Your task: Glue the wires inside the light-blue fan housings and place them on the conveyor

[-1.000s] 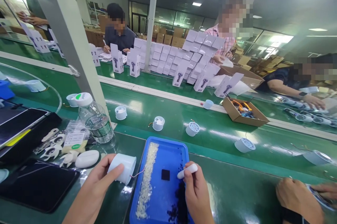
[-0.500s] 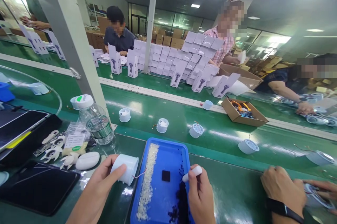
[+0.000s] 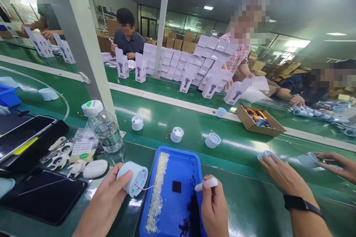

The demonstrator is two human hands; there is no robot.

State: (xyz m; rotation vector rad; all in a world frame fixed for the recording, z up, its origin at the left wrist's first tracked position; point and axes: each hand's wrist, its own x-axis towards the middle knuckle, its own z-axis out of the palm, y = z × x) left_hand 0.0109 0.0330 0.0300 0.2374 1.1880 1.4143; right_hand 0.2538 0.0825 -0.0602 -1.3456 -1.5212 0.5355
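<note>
My left hand (image 3: 109,192) grips a pale blue round fan housing (image 3: 132,178) by its side. The housing's spoked end is tilted toward the right, and a thin red-and-white wire trails from it over the tray's edge. In my right hand (image 3: 214,203) is a short white pen-like stick (image 3: 206,184), its tip above the dark bits. Between my hands lies a blue tray (image 3: 178,150). It holds a strip of whitish bits (image 3: 156,196) along the left, a strip of black bits (image 3: 194,207) along the right, and a small dark square (image 3: 176,186) in the middle.
More housings (image 3: 213,140) stand on the green belt. A co-worker's hand with a black wristband (image 3: 299,203) reaches in from the right. A water bottle (image 3: 107,129), white fan parts (image 3: 59,159) and a black tablet (image 3: 41,196) lie left. A cardboard tool box (image 3: 258,122) stands beyond.
My left hand has turned the housing so more of its spoked end shows. The co-worker's wristbanded hand has moved forward onto a housing on the belt. My right hand has hardly moved.
</note>
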